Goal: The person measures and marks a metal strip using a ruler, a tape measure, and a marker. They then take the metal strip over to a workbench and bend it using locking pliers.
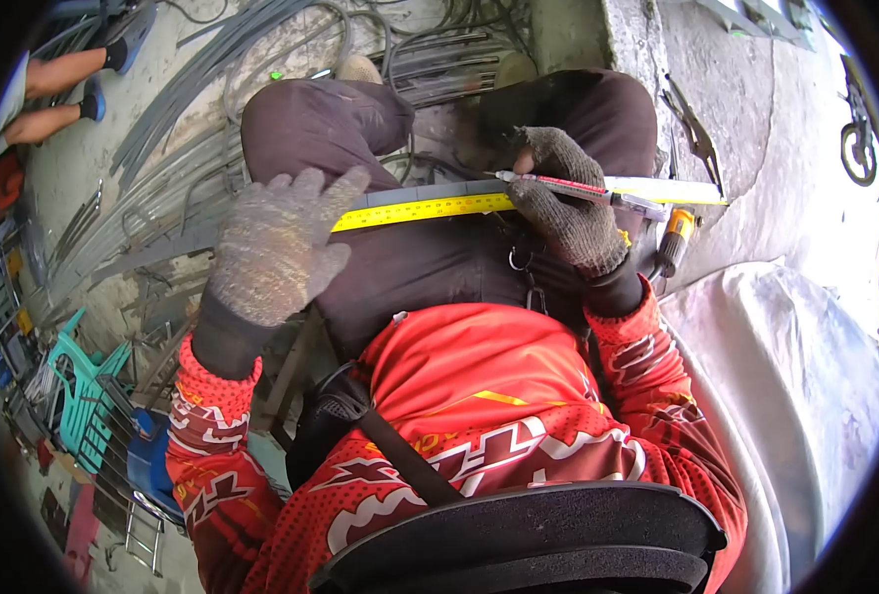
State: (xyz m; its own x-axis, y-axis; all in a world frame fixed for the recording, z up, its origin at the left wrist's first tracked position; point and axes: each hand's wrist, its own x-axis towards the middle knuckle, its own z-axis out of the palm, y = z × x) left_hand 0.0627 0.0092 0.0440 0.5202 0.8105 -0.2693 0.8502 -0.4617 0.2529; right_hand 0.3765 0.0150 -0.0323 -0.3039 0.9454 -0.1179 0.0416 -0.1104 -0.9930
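A grey flat metal bar (400,195) lies across my lap, with a yellow tape measure blade (425,210) stretched along its near edge. My left hand (279,243), in a grey knit glove, rests flat over the bar and the blade's left end, its fingers spread. In my gloved right hand (568,203) is a red and white marker pen (570,186), held between fingers and thumb. Its tip points left, just above the bar. Right of that hand a pale strip (669,190) continues the bar's line. What the right palm covers is hidden.
Long metal rods and strips (187,99) cover the floor at left. A yellow and black tool (675,243) lies at right, near a dark metal clamp-like piece (695,124). A turquoise plastic chair (88,391) lies lower left. Another person's legs (58,99) show upper left.
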